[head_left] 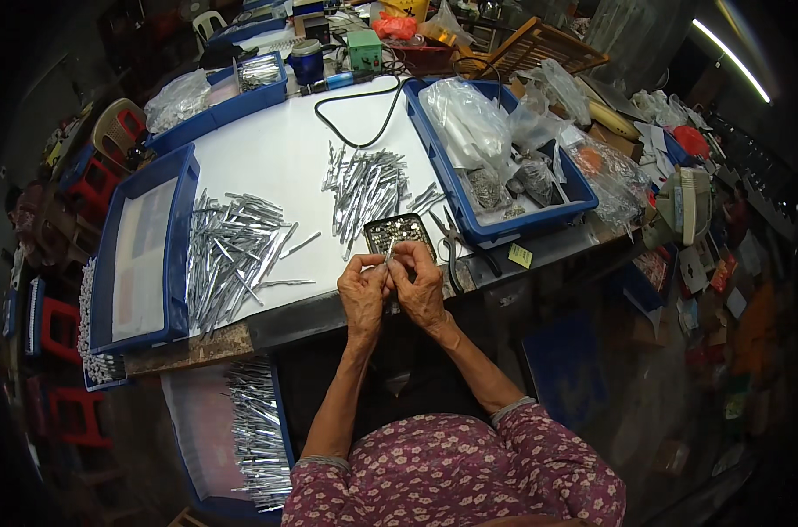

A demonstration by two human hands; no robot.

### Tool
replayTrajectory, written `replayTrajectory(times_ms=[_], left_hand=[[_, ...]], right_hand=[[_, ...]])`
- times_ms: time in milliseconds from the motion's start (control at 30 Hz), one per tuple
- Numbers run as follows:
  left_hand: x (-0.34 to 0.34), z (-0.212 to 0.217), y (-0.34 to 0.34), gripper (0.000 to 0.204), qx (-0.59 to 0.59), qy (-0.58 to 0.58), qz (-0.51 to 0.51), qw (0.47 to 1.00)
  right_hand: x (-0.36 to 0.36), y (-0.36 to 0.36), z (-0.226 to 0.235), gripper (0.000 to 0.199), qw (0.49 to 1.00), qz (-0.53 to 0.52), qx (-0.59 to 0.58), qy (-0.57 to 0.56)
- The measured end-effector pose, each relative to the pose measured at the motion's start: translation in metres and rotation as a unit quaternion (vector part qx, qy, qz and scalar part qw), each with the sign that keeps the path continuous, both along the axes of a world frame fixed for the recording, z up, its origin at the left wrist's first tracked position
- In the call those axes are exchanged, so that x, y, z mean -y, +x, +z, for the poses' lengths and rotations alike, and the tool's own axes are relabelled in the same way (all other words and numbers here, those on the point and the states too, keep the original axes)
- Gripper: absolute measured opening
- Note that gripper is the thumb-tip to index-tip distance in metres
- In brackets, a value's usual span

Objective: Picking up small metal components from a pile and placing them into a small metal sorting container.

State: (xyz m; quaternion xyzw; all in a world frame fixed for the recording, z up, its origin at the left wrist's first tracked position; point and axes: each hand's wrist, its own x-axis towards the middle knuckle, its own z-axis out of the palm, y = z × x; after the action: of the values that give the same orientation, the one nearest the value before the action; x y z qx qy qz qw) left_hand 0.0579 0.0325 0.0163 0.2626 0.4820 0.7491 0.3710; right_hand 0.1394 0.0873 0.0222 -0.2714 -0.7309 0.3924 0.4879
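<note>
Work appears partway along in the head view, judging by how the silvery pieces are split: a larger heap of metal strips (232,255) lies on the left of the tabletop (280,132), and a smaller heap of metal strips (364,195) lies nearer the middle. Which of the 2 heaps is finished and which is waiting, I cannot tell, but plenty seems left to handle. Left hand (362,290) and right hand (419,285) meet at the front edge, and the grip of each is pinched nearly closed, thumb to finger, on a slim metal piece (389,249); its detail is too small to read. That piece is just above a small dark tray (428,235), which holds many tiny shiny parts (397,230). Pliers (452,237) lie beside this tray. Farther right, a blue bin (522,228) holds clear plastic bags (469,123), some with small metallic bits inside. At the far left, a shallow blue tray (188,211) shows a pale lining, and behind it a blue box (232,114) contains a plastic bag (178,101) and more strips (258,73). Below the tabletop, a lower bin (228,507) carries a dense row of metal strips (263,439) along its right side, perhaps a sorted batch.
</note>
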Motion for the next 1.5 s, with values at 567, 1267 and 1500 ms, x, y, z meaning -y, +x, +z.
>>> replayTrajectory(times_ms=[567, 1267, 1500], left_hand=[[0.002, 0.006, -0.007, 0.008, 0.084, 0.012, -0.034, 0.996], [0.002, 0.006, -0.008, 0.010, 0.103, 0.039, -0.057, 0.992], [0.002, 0.009, -0.007, 0.010, 0.106, 0.023, -0.057, 0.992]], right_hand=[[-0.001, -0.010, 0.006, 0.025, 0.985, 0.093, -0.084, -0.116], [-0.019, -0.004, 0.001, 0.029, 0.962, 0.116, -0.075, -0.237], [-0.020, -0.008, 0.002, 0.030, 0.952, 0.129, -0.093, -0.262]])
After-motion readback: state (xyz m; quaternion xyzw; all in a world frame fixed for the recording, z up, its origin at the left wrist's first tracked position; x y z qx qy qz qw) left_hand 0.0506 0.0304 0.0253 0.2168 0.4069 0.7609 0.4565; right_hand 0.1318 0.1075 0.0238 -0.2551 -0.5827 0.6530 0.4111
